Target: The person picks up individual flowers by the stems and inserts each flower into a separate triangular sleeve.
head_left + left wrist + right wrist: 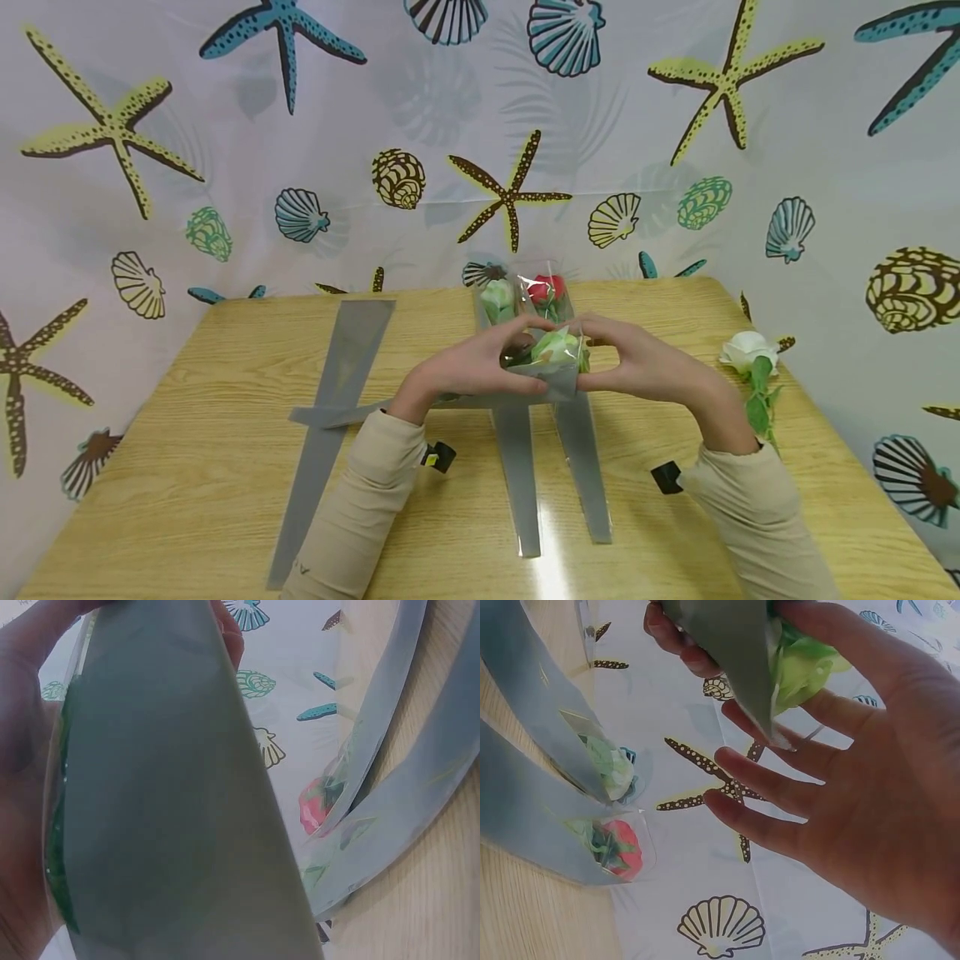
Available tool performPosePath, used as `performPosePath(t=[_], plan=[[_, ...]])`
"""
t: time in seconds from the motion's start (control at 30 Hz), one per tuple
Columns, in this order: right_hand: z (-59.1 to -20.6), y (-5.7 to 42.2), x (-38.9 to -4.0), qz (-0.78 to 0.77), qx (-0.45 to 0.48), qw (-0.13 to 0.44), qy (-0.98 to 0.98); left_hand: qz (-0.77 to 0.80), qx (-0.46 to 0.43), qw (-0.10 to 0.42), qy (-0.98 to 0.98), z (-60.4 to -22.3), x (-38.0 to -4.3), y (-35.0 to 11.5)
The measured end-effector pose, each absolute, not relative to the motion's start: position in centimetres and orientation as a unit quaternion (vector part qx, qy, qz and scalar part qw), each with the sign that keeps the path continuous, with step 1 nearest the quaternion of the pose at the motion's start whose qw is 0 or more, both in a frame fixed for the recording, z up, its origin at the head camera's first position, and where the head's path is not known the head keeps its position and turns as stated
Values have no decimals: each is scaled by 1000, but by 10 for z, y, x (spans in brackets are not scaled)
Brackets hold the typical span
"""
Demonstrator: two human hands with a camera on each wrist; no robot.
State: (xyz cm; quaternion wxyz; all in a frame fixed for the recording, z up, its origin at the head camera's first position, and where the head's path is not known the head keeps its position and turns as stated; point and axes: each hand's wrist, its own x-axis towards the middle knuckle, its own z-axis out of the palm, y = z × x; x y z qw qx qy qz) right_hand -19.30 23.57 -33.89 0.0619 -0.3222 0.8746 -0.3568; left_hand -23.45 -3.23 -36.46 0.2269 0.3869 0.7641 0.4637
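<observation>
Wearing beige sleeves (360, 500), a person holds both arms out over a wood-grain table (225, 467). A flat grey wrapper (315, 475) lies at the left, running from the near side towards the back. Over it crosses the tail of a long grey sleeve (172, 787), held sideways; whether they touch, I cannot tell. The left hand (476, 362) is partly closed, thumb in front and fingers behind, gripping this sleeve near its mouth, where a yellow-green flower (557, 346) shows between the two hands. The right hand (637, 358) makes a wide C, thumb and forefinger on either side of the bloom, its other fingers spread loosely. Below and behind the hands lie two more wrapped stems side by side, a pale green flower (497, 296) and a red flower (546, 289) at their far ends. Well to the right, a white rose (750, 350) lies unwrapped near the table's edge. Behind everything hangs a white cloth (420, 108) printed with starfish and shells.
</observation>
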Motion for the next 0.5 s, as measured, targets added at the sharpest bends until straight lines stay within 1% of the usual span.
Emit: performPosePath(t=[0.23,0.5], plan=[[-340,232,-194,-368,-312,62,874,472,391,230,756,-364,-234,-33],[-344,228,-195,-351,-310,39,882,473,387,230,757,-365,-234,-34]])
